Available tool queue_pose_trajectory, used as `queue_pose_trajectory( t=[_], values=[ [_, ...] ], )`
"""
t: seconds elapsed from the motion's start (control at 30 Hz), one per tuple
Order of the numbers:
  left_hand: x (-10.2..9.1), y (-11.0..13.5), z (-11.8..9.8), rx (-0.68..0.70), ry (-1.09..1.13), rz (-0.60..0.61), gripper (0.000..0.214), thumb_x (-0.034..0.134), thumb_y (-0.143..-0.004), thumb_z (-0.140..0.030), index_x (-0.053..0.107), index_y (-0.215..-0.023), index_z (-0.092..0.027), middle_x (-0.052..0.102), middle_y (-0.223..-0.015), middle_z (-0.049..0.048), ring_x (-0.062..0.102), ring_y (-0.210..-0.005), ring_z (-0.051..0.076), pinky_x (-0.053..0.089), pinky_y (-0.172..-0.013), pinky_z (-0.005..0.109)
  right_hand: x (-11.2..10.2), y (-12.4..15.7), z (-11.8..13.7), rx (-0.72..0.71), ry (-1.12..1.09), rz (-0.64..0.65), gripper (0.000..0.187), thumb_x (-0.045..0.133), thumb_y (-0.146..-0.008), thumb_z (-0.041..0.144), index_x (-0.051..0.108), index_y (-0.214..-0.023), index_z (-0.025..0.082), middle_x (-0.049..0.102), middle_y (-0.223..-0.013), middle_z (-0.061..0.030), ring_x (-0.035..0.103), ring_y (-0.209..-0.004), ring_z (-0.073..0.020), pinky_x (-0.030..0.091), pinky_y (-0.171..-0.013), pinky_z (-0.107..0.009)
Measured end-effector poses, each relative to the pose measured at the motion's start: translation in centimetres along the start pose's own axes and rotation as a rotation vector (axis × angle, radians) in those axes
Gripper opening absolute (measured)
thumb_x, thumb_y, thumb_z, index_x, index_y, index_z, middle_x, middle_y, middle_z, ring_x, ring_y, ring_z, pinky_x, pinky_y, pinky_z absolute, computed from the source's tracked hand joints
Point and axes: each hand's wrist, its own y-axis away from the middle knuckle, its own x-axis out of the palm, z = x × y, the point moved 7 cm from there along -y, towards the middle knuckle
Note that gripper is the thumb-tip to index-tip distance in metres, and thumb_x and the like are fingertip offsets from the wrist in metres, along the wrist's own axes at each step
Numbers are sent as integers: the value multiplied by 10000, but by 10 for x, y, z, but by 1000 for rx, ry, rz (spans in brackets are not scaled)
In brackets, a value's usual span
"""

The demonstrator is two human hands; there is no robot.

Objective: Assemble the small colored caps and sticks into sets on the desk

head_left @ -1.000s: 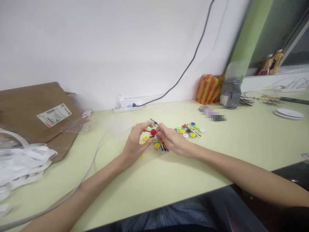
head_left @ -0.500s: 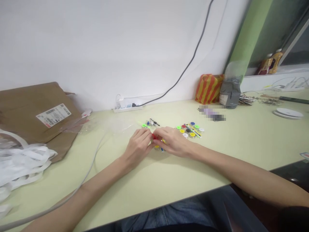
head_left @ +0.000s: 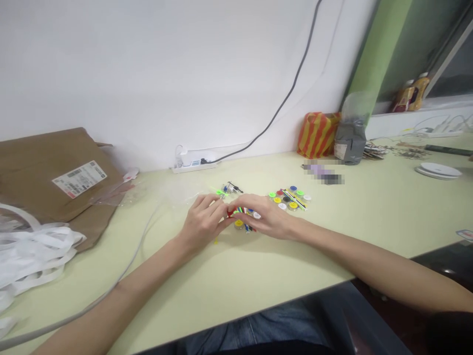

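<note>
Left hand [head_left: 202, 219]: our fingers are bent and closed, pinching the red piece [head_left: 231, 212] from its left side.
Right hand [head_left: 268, 216]: our pointing finger bends over the top and our thumb comes from below, and their tips pinch the red piece too.
Red piece: it is between our fingertips, near the middle of the surface [head_left: 207, 291], well apart from the front edge. Our fingers hide most of it, so we cannot tell its whole shape.
Yellow round piece [head_left: 239, 224]: it sits just under our fingers, on the side toward the front edge.
Black stick [head_left: 235, 187]: it lies past our hands, toward the back edge.
Round pieces [head_left: 293, 205]: a bunch in many colors sits just beyond our right hand, toward the right edge, with thin sticks [head_left: 297, 201] among them.
Power strip [head_left: 195, 164]: it lies along the back edge, by the wall.
Brown bag [head_left: 33, 158]: it is at the back left corner.
White strips [head_left: 44, 246]: they are heaped by the left edge.
</note>
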Motion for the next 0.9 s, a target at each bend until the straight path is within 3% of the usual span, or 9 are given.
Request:
queue_pose_trajectory(
  t=[0.13, 0.3, 0.47, 0.53, 0.63, 0.73, 0.9],
  values=[
    [1, -2, -10, 37, 54, -17, 171, 565, -963, -288, 513, -820, -209, 609, -695, 13, 586, -785, 199, 438, -709, 337, -1, -1, -3, 91, -159, 38, 194, 444, -1031, 321, 517, -900, 199, 595, -834, -13, 548, -733, -131, 457, -702, -265],
    [-1, -5, -19, 67, 222, -18, 118, 548, -937, -220, 490, -835, -211, 616, -726, 20, 553, -725, 179, 452, -685, 316, 8, 1, -5, 211, -404, 143, 217, 425, -1034, 329, 423, -854, 209, 498, -750, 20, 456, -654, -115, 406, -625, -245],
    [3, -4, -15, 56, 316, 44, 75, 483, -917, -159, 522, -872, -206, 653, -811, 48, 576, -774, 183, 463, -719, 330, 9, 0, -9, 233, -599, 113, 294, 474, -1017, 409, 439, -816, 196, 476, -721, 23, 455, -636, -112, 396, -618, -253],
    [6, -2, -4, -41, 327, 57, 79, 479, -927, -176, 535, -877, -205, 633, -773, 38, 561, -741, 176, 456, -699, 325, 8, -2, -10, 238, -639, 71, 293, 533, -987, 445, 492, -851, 189, 544, -758, 6, 510, -667, -120, 430, -649, -264],
    [7, 3, 11, -153, 335, 43, 62, 484, -946, -220, 528, -908, -201, 641, -806, 47, 572, -751, 173, 466, -705, 325, -2, -3, -17, 255, -531, -91, 299, 635, -922, 454, 579, -838, 173, 594, -844, -23, 561, -775, -138, 462, -720, -272],
    [7, 3, 8, -108, 396, 62, 54, 475, -950, -221, 514, -919, -200, 663, -863, 64, 607, -805, 182, 489, -744, 337, -8, -2, -28, 329, -484, -210, 285, 669, -891, 443, 631, -834, 166, 622, -804, -26, 577, -749, -138, 466, -673, -260],
    [3, -3, -9, -15, 441, 66, 50, 518, -946, -190, 540, -991, -188, 675, -892, 77, 644, -882, 194, 522, -792, 343, -7, 3, -43, 455, -636, -290, 282, 700, -857, 432, 636, -853, 157, 657, -736, -26, 600, -643, -124, 494, -594, -245]
  ],
)
